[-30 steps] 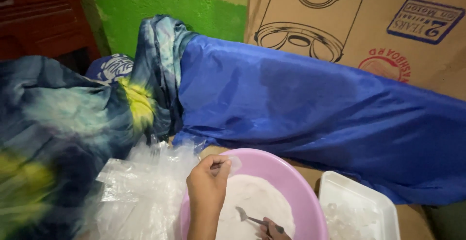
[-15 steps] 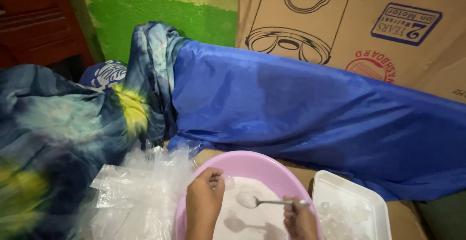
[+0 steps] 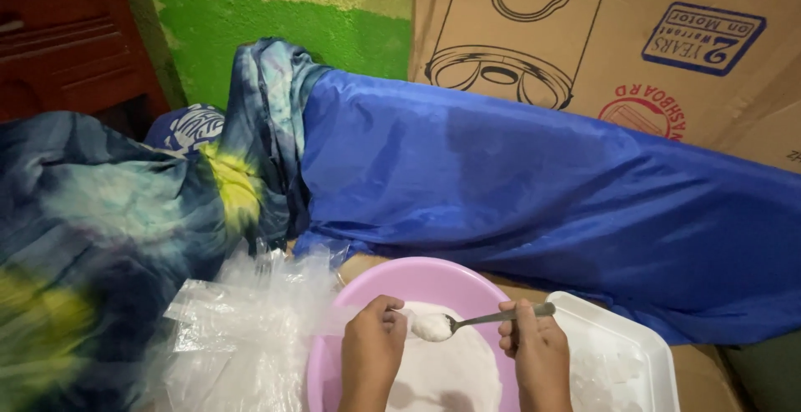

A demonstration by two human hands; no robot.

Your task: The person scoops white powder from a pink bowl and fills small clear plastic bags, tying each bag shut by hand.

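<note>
Spoon (image 3: 492, 319) of loose white powder sits over the pink basin (image 3: 417, 283), pinched by its handle in my right hand (image 3: 541, 354). Left hand (image 3: 373, 341) is pinching a small clear bag at the bowl. Powder looks spill-prone, so I'd grip the handle's end.

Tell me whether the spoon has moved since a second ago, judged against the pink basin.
Yes. The spoon has risen from low inside the pink basin to above the white powder; the right hand holds it loaded beside the left hand.

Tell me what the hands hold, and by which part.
Right hand holds a metal spoon by its handle end; what the left hand pinches cannot be told.
</note>
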